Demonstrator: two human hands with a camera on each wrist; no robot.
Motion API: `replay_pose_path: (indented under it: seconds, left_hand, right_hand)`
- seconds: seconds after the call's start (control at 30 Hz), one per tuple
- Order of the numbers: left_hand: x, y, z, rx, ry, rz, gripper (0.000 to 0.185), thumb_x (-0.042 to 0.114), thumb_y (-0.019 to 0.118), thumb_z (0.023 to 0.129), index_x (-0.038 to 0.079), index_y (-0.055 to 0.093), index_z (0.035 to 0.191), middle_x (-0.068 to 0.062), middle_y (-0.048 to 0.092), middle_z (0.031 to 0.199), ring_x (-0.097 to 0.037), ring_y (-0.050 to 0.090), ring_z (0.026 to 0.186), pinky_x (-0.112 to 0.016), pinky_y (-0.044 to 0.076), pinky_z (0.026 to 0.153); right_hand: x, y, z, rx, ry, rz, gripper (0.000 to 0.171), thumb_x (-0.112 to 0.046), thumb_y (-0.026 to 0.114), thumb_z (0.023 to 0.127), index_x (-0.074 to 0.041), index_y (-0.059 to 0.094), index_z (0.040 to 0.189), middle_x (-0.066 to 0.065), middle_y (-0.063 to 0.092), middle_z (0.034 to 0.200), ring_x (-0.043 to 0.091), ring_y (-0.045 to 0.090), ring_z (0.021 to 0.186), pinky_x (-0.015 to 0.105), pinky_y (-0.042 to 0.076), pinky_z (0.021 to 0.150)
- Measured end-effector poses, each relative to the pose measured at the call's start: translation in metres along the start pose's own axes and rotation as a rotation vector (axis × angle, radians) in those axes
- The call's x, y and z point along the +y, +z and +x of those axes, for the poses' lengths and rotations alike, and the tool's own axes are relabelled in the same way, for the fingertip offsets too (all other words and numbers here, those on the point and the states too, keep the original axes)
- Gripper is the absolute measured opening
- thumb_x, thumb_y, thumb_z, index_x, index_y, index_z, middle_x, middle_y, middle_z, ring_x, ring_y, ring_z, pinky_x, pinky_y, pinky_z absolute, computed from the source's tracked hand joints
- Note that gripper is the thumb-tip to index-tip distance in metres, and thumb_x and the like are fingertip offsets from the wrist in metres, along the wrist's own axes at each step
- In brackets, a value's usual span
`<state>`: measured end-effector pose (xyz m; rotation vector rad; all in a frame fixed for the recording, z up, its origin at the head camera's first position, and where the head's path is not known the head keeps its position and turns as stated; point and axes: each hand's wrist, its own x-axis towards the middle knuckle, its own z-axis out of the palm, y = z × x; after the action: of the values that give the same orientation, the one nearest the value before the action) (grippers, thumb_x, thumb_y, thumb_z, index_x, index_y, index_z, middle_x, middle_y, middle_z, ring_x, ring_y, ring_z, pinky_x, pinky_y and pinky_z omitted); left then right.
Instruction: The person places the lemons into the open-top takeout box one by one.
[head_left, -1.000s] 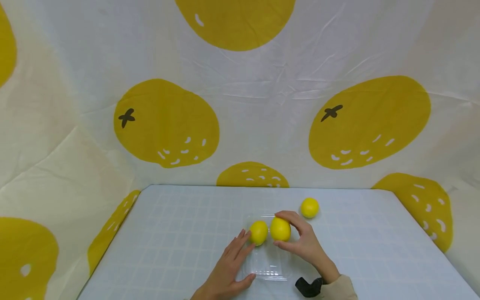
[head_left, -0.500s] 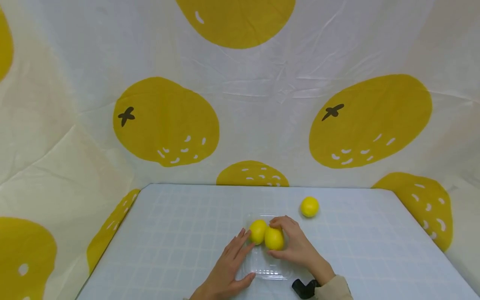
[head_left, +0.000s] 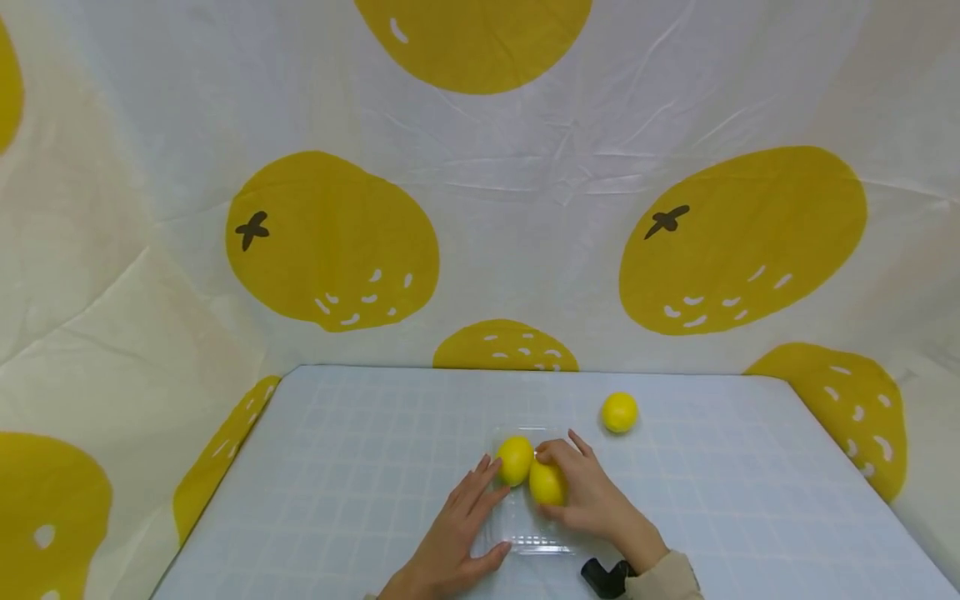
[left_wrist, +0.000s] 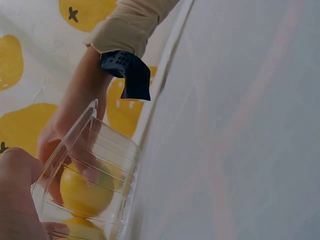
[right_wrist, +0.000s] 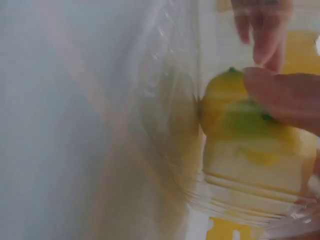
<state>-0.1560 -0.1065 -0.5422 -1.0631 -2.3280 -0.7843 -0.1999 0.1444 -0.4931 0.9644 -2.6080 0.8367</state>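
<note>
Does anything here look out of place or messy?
Only one thing: a third lemon sits alone on the table, apart from the clear tray where two lemons lie. Nothing looks spilled or damaged.

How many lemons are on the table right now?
3: one lemon in the clear tray, a second lemon there held by the right hand, a loose lemon farther right.

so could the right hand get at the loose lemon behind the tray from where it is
Probably yes: the loose lemon lies alone on the table, nothing between it and the right hand, but that hand holds another lemon in the tray.
</note>
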Motion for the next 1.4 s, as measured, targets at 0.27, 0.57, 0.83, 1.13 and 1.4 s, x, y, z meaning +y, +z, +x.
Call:
replay_pose_path:
  seconds: [0.27,0.57,0.83,1.13,1.4]
  left_hand:
    - [-0.0004,0.0007,0.0011,0.016,0.014,-0.015,0.056,0.048,0.054,0.096,0.008,0.057,0.134,-0.016,0.035,0.157,-0.038,0.032,0.144,-0.060,0.038,0.104]
    - [-0.0006,0.0011,0.0004,0.004,0.006,-0.017,0.055,0.048,0.055,0.096,0.009,0.057,0.135,-0.015,0.034,0.157,-0.037,0.031,0.145,-0.060,0.037,0.105]
    - [0.0000,0.0011,-0.0004,-0.011,-0.011,-0.019,0.055,0.047,0.055,0.096,0.009,0.057,0.135,-0.014,0.033,0.158,-0.036,0.030,0.145,-0.060,0.036,0.106]
    - [0.0015,-0.0003,-0.0009,-0.035,-0.039,-0.005,0.054,0.047,0.058,0.094,0.011,0.057,0.135,-0.011,0.031,0.160,-0.032,0.028,0.147,-0.056,0.033,0.110]
    - [0.0003,0.0006,0.0004,0.004,0.009,-0.003,0.053,0.046,0.055,0.096,0.008,0.058,0.132,-0.015,0.034,0.157,-0.037,0.031,0.144,-0.060,0.036,0.105]
  right_hand:
    - [-0.0056,0.0009,0.0006,-0.083,0.071,-0.012,0.059,-0.024,0.087,0.063,-0.015,0.057,0.113,-0.003,0.064,0.115,0.020,0.060,0.112,0.057,0.022,0.117]
    - [-0.0079,-0.0005,-0.0007,-0.118,0.062,-0.042,0.062,-0.031,0.086,0.068,-0.013,0.057,0.119,0.000,0.064,0.119,0.021,0.058,0.116,0.055,0.021,0.117]
    - [-0.0085,-0.0024,-0.0010,-0.116,0.032,-0.034,0.061,-0.031,0.087,0.068,-0.015,0.058,0.119,0.002,0.062,0.123,0.023,0.055,0.121,0.057,0.021,0.117]
    - [-0.0097,-0.0049,-0.0008,-0.118,0.036,-0.032,0.060,-0.034,0.088,0.068,-0.017,0.060,0.119,0.005,0.057,0.133,0.027,0.050,0.128,0.060,0.021,0.115]
    - [-0.0082,-0.0062,-0.0007,-0.092,0.016,-0.011,0.055,-0.034,0.087,0.071,-0.018,0.062,0.117,0.005,0.059,0.132,0.026,0.051,0.127,0.059,0.023,0.115]
